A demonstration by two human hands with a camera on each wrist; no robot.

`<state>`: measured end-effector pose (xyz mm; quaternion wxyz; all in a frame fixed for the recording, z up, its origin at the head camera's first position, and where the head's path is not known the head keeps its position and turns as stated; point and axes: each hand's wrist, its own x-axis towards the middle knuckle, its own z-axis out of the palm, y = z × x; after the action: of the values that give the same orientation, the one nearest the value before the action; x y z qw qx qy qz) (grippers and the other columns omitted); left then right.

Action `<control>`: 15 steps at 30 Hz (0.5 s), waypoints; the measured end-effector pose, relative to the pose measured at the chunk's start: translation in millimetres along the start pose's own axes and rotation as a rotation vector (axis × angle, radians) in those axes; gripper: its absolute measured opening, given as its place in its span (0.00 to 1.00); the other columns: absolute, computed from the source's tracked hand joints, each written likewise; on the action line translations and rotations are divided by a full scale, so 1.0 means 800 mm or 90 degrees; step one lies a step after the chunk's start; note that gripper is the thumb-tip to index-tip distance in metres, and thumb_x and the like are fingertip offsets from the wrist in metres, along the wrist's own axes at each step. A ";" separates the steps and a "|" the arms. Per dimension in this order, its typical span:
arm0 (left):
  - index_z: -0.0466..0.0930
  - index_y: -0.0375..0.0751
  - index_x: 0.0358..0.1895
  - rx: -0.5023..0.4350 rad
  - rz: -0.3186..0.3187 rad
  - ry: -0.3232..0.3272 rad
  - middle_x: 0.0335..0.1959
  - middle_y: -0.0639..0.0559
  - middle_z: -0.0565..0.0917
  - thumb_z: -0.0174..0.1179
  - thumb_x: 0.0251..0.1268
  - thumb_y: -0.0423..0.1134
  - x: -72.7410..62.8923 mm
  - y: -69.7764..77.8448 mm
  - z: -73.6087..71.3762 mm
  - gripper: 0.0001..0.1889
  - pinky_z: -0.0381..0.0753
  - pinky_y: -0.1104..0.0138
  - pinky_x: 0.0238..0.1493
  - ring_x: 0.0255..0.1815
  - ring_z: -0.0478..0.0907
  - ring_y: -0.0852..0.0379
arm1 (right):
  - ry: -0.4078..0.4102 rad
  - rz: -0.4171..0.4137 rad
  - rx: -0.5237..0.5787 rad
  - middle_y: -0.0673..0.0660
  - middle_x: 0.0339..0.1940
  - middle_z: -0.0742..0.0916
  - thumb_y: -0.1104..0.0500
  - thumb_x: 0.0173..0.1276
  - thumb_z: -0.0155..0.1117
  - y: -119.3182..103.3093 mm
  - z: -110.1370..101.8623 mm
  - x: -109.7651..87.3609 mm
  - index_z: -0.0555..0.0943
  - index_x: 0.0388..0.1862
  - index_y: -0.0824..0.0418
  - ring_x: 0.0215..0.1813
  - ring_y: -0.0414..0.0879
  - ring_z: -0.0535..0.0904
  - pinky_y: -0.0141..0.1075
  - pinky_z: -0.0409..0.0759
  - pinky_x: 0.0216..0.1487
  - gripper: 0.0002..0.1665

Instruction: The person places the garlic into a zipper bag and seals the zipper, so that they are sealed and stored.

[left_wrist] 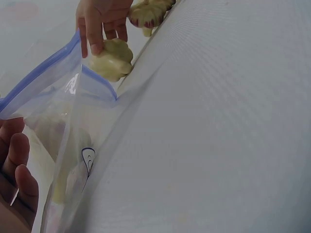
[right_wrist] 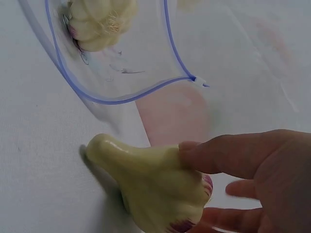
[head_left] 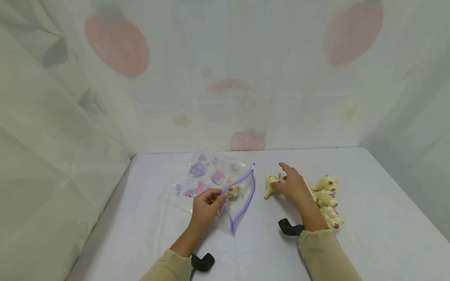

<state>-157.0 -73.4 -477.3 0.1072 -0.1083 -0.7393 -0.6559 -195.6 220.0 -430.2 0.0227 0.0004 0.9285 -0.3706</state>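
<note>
With thumb and fingers, my left hand [head_left: 205, 205] pinches the near side of the mouth of a clear zip bag [head_left: 186, 181]. The bag has pink and purple printed pictures, and its purple zip edge [right_wrist: 116, 100] gapes toward the right. Inside the bag lies one garlic bulb [right_wrist: 102, 22]. My right hand [head_left: 291, 185] is at a second garlic bulb [right_wrist: 155, 179], just right of the bag's mouth. Its thumb touches that bulb, while the other fingers are spread, partly hidden behind the bulb in the right wrist view.
Several more garlic bulbs [head_left: 327, 199] lie in a cluster on the right, partly behind my right forearm. Everything rests on a white-covered table [head_left: 379, 234]. White curtains [head_left: 225, 117] with strawberry prints stand along the back and sides. A black wrist mount [head_left: 203, 262] sticks out from my left sleeve.
</note>
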 end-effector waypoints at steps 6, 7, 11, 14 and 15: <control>0.84 0.31 0.36 -0.014 0.002 -0.009 0.25 0.38 0.85 0.68 0.60 0.30 -0.005 0.028 -0.001 0.05 0.73 0.75 0.20 0.21 0.75 0.66 | -0.047 0.032 -0.013 0.71 0.69 0.74 0.44 0.67 0.64 0.000 0.001 -0.002 0.52 0.77 0.69 0.70 0.67 0.68 0.57 0.67 0.69 0.52; 0.84 0.31 0.36 -0.013 0.003 -0.009 0.25 0.38 0.85 0.68 0.60 0.30 -0.005 0.029 -0.001 0.05 0.73 0.75 0.20 0.21 0.75 0.66 | -0.052 0.034 -0.013 0.71 0.68 0.74 0.44 0.67 0.63 -0.001 0.001 -0.003 0.52 0.77 0.70 0.70 0.67 0.68 0.57 0.67 0.69 0.52; 0.85 0.31 0.36 -0.011 0.005 -0.009 0.25 0.39 0.85 0.68 0.60 0.30 -0.006 0.029 -0.001 0.05 0.73 0.75 0.21 0.21 0.76 0.65 | -0.058 0.030 -0.021 0.73 0.64 0.77 0.44 0.66 0.64 -0.003 0.004 -0.003 0.57 0.75 0.72 0.68 0.67 0.70 0.57 0.69 0.67 0.50; 0.85 0.32 0.36 -0.011 0.007 -0.009 0.25 0.39 0.85 0.68 0.61 0.30 -0.006 0.028 -0.001 0.04 0.73 0.75 0.21 0.21 0.76 0.65 | -0.058 0.028 -0.023 0.73 0.64 0.77 0.43 0.66 0.63 -0.001 0.008 -0.002 0.60 0.74 0.72 0.67 0.67 0.71 0.57 0.70 0.66 0.49; 0.85 0.32 0.36 -0.010 0.008 -0.009 0.25 0.39 0.85 0.68 0.61 0.30 -0.006 0.028 -0.002 0.04 0.73 0.75 0.21 0.21 0.76 0.65 | -0.061 0.029 -0.016 0.72 0.65 0.77 0.43 0.66 0.63 -0.001 0.009 -0.002 0.60 0.74 0.71 0.68 0.67 0.70 0.57 0.69 0.66 0.48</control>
<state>-145.7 -72.1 -457.7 0.1050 -0.1183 -0.7342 -0.6603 -193.7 214.5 -435.0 0.0753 0.0037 0.9308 -0.3578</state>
